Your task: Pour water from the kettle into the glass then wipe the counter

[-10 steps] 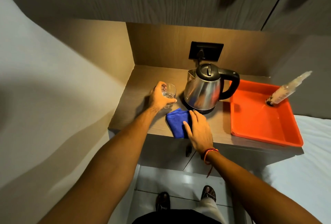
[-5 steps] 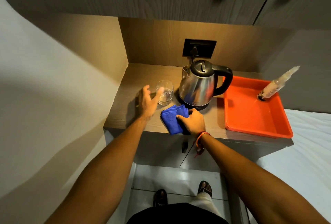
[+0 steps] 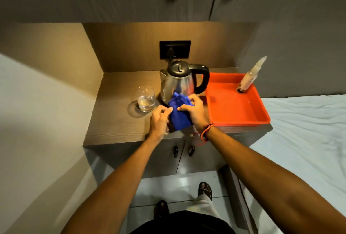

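A steel kettle (image 3: pixel 177 82) with a black lid and handle stands on its base at the back of the wooden counter (image 3: pixel 116 121). To its left stands a clear glass (image 3: pixel 146 99) with some water in the bottom. In front of the kettle, a blue cloth (image 3: pixel 179 115) is lifted off the counter between both hands. My right hand (image 3: pixel 194 110) grips its right side. My left hand (image 3: pixel 160 120) pinches its left edge with thumb and fingers.
An orange tray (image 3: pixel 249 113) fills the counter's right end, with a spray bottle (image 3: pixel 250 76) leaning in its far corner. A black wall socket (image 3: pixel 175 49) sits behind the kettle. Cabinet doors (image 3: pixel 198 158) lie below the counter, a bed (image 3: pixel 307 130) to the right.
My left hand let go of the glass and came over to the cloth. My right hand gathered the cloth and lifted it off the counter in front of the kettle.
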